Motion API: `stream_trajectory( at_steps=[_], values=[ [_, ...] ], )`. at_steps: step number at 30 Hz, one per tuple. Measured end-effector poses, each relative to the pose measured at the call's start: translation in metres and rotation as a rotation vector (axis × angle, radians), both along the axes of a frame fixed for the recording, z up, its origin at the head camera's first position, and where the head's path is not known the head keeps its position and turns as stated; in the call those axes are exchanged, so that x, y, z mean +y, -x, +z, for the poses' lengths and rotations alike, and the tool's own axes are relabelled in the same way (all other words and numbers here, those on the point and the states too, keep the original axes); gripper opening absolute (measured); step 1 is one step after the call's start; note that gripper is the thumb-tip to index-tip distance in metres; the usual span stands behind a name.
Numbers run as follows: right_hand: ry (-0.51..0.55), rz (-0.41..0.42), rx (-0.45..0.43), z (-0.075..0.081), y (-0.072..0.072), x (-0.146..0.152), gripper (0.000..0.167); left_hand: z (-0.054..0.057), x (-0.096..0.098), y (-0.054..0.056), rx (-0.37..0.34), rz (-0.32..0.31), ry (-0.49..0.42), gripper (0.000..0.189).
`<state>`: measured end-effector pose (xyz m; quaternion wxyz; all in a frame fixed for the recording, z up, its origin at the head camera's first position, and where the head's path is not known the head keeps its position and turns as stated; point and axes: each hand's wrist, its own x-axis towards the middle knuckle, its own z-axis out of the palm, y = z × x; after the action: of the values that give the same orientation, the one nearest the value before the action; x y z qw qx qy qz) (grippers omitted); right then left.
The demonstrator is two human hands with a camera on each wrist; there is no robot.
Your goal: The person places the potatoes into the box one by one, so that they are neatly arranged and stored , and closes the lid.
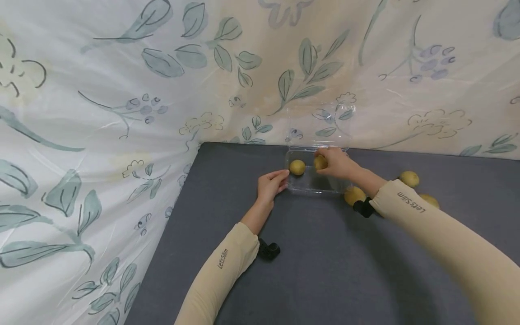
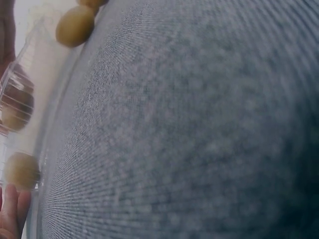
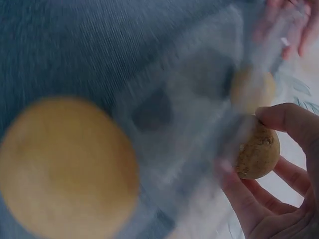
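A clear plastic clamshell container (image 1: 308,184) sits at the far side of the table, its see-through lid (image 1: 321,122) raised against the patterned cloth. My left hand (image 1: 271,186) holds the container's left edge by the fingertips. Inside, near that edge, lies a round yellow fruit (image 1: 297,167). My right hand (image 1: 336,163) grips a second round yellow fruit (image 1: 320,162) over the container's right half. In the right wrist view this held fruit (image 3: 259,152) shows a rough brown patch, with thumb and fingers around it.
Just outside the container's near right corner lies another yellow fruit (image 1: 355,196). Two more, a far fruit (image 1: 409,178) and a partly hidden fruit (image 1: 429,200), lie by the right forearm. Patterned cloth (image 1: 227,90) hangs behind and left of the dark grey table (image 1: 317,271).
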<state>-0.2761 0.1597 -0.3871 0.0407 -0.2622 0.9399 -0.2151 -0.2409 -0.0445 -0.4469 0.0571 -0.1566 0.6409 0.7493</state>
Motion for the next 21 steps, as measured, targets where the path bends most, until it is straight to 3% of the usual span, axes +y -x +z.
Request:
stream_trajectory(
  at_steps=[8, 16, 18, 21],
  values=[
    [0.029, -0.098, -0.021, -0.023, -0.005, -0.010, 0.049, 0.001, 0.000, 0.001, -0.006, -0.001, 0.003, 0.024],
    [0.045, -0.142, 0.000, -0.030, -0.009, -0.018, 0.050, 0.000, 0.000, 0.002, 0.008, -0.002, 0.007, 0.025],
    [0.063, -0.151, 0.013, -0.032, -0.009, -0.020, 0.050, 0.009, 0.001, -0.003, -0.002, -0.004, 0.016, 0.025],
    [0.084, -0.171, 0.019, -0.036, -0.009, -0.023, 0.051, 0.011, 0.001, -0.003, -0.018, -0.012, 0.025, 0.025]
  ],
)
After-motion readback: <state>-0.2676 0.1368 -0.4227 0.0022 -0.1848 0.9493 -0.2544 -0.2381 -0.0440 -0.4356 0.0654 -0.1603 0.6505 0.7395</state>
